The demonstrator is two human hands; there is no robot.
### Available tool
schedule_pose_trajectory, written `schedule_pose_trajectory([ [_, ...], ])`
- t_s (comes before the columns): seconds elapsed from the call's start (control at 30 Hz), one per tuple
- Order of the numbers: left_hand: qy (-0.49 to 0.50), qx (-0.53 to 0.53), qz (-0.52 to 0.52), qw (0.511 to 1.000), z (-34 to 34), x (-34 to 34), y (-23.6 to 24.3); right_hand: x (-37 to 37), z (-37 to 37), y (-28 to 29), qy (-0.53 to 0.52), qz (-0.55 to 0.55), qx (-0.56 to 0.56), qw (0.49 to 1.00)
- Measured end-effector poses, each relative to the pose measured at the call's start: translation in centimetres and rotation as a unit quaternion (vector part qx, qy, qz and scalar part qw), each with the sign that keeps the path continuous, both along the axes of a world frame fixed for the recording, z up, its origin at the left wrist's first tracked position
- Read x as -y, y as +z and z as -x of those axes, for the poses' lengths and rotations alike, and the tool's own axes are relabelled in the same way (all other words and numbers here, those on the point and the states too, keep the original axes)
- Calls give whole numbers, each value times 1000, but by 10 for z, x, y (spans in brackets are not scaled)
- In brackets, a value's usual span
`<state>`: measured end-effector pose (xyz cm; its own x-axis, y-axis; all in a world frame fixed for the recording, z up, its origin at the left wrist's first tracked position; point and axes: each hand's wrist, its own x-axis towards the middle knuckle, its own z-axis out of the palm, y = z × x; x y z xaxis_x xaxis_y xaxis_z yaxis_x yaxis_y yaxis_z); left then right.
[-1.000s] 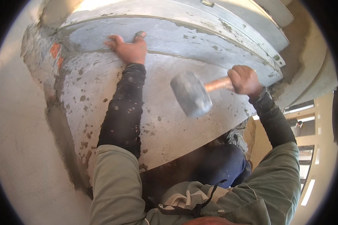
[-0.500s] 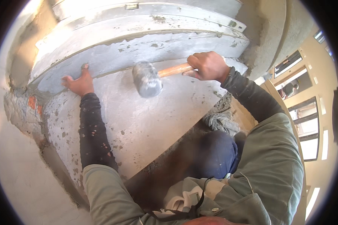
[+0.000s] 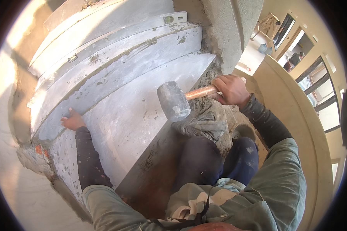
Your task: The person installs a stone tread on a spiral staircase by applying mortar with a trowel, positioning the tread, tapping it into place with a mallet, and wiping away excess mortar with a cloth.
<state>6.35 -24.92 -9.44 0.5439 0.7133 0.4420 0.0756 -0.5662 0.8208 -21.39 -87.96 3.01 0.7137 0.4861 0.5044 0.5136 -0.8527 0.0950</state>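
My right hand [image 3: 230, 89] grips the wooden handle of a rubber mallet [image 3: 174, 101]. Its grey head hangs just above the right part of a pale stone stair tread [image 3: 123, 119]. My left hand [image 3: 72, 121] lies flat on the far left of that tread, fingers against the riser slab [image 3: 115, 77] behind it. Mortar smears show along the joint between tread and riser.
A spirit level [image 3: 104, 42] lies along the step above. A crumpled grey cloth [image 3: 200, 127] rests on my knee by the tread's edge. A rough plastered column [image 3: 227, 27] rises at the right. Beyond the curved wall edge [image 3: 297, 115], a lower floor with windows shows.
The view has swung left to right across the steps. The mallet has moved right along the tread and sits lower. My left hand stays pressed on the tread's left end.
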Motion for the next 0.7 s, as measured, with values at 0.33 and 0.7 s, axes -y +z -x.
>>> schedule_pose_trajectory([
  [0.33,-52,-52,-109,991,11,196,36,20,-108,-21,111,41,106,987],
  [0.7,-26,-28,-109,993,7,187,24,33,-163,-62,-82,11,-50,995],
])
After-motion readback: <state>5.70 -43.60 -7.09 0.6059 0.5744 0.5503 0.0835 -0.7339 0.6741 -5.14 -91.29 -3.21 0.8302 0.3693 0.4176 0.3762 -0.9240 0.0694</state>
